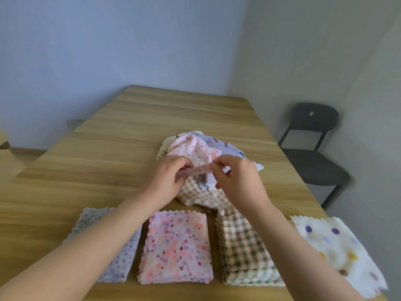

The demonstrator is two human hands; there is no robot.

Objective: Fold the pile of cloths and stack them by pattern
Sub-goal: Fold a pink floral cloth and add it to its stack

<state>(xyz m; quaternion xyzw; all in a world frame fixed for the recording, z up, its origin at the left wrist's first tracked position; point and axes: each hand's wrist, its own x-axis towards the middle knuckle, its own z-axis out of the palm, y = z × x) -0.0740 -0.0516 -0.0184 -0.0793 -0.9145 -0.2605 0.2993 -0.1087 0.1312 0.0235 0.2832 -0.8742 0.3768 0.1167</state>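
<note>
A heap of unfolded cloths [201, 192] lies in the middle of the wooden table [108, 148]. On top is a pink speckled cloth [193, 148]. My left hand [167, 177] and my right hand [236, 179] both pinch its near edge, stretched between them just above the heap. Along the table's near edge lie four folded stacks: a lilac dotted stack [121, 263] partly under my left forearm, a pink speckled stack [176, 246], a green and pink checked stack [245, 248] and a white cloth with big coloured dots [338, 246].
A dark grey chair [314, 153] stands right of the table by the wall. A wall socket [73, 123] sits low on the left wall. Bare wood stretches behind and to the left of the heap.
</note>
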